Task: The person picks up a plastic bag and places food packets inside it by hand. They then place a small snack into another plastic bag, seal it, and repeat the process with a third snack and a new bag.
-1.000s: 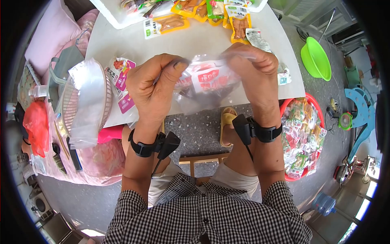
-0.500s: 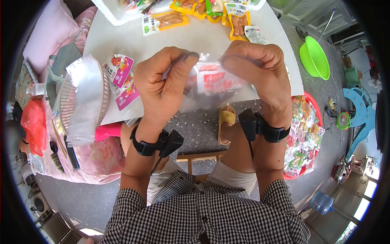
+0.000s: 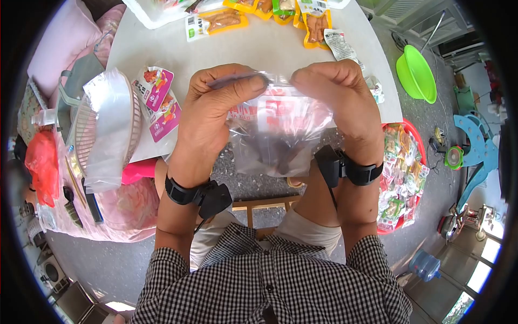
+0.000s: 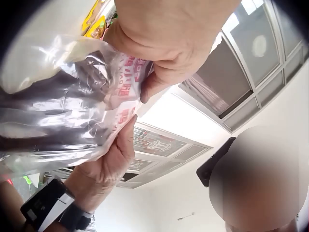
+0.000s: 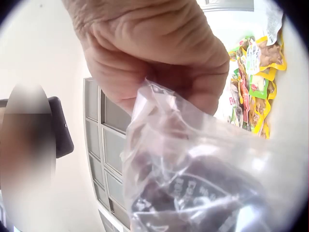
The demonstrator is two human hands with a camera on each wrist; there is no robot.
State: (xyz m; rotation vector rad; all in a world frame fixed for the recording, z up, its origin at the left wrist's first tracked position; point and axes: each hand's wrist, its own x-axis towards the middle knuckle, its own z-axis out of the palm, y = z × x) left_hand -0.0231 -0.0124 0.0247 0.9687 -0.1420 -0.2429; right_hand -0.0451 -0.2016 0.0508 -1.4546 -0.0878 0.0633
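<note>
A clear plastic bag (image 3: 275, 146) with red print and dark contents hangs between both hands above the table's near edge. The left hand (image 3: 210, 110) pinches its top edge at the left, thumb against curled fingers. At the right top corner the right hand (image 3: 348, 100) pinches the same edge. In the left wrist view the bag (image 4: 58, 111) shows dark, shiny packed contents, with the left hand (image 4: 164, 38) gripping its edge. The right wrist view has the right hand (image 5: 159, 53) holding a gathered corner of the bag (image 5: 193, 179).
On the table (image 3: 259, 51) lie yellow-edged food packs (image 3: 224, 21), a white packet (image 3: 340, 46) and purple packets (image 3: 162, 116), with a white foam box (image 3: 156, 16) behind. Clear bags (image 3: 108, 129) rest over a basket at left. A red basin (image 3: 418, 143) of packets stands at right.
The bag has tipped from a raised, foreshortened position to hanging down, showing more of its body. The left hand has turned and its thumb lies flatter along the bag's top edge.
</note>
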